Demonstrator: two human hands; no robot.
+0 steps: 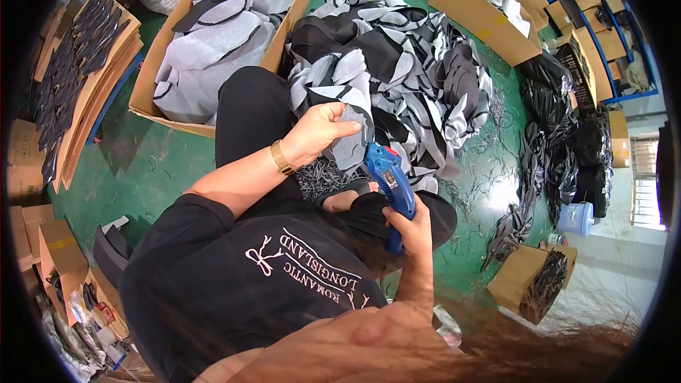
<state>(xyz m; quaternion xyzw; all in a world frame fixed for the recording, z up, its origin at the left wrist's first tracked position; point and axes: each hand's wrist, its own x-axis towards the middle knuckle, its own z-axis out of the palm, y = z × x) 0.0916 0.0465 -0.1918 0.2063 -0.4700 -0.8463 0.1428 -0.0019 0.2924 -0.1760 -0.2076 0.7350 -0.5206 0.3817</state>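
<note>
Between thumb and fingers, my left hand [320,131] pinches a grey fabric piece [349,150] over my lap. My right hand [415,223] is wrapped round the handle of blue electric scissors [389,177], which have a red button on top. Their cutting head points away from me and meets the right edge of the grey piece; whether the blades touch it I cannot tell. Just beyond lies a large heap of grey and black fabric pieces [397,50]. Thin dark trimmings [316,179] lie on the floor below my hands.
An open cardboard box of grey fabric pieces [157,53] stands at the far left. Flat dark pieces lie on a cardboard stack [99,92] further left. Another open box [482,18] stands far right, with black plastic bags [557,128] and a blue bucket [576,218] nearby.
</note>
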